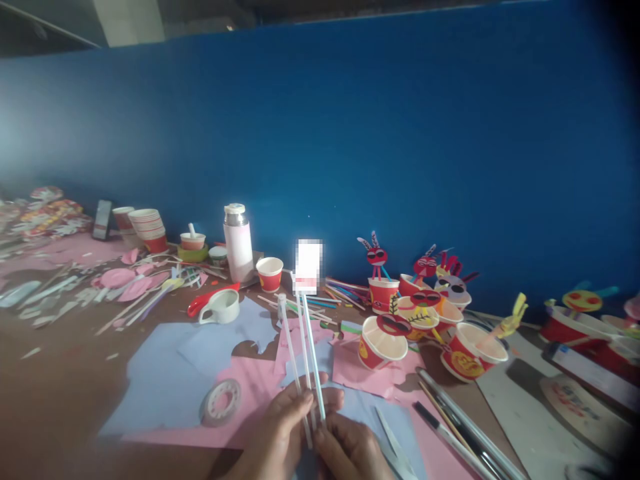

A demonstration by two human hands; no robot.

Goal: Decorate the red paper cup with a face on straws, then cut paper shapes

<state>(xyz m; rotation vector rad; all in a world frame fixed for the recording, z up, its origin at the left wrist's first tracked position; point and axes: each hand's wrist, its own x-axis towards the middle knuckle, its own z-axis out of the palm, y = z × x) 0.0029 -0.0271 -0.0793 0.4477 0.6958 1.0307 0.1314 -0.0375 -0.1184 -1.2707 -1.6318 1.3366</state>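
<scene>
Three thin straws (295, 360), two whitish and one pale blue, stand upright at the bottom centre, fanning slightly apart towards their tops. My left hand (285, 413) is closed round their lower part, thumb across the front. The fingers of my right hand (353, 443) pinch the lower end of the pale blue straw (315, 363). Under both hands lie pink paper (250, 373) and blue paper (167, 367). A roll of tape (221, 402) is left of my left hand. Scissors (395, 447) lie just right of my right hand, partly cut off by the frame edge.
Decorated paper cups (384, 343) crowd the right side. Pens (465, 427) lie at lower right. A white flask (239, 243), a mug (220, 307) and stacked cups (149, 230) stand behind to the left. A blue wall (320, 133) closes off the back.
</scene>
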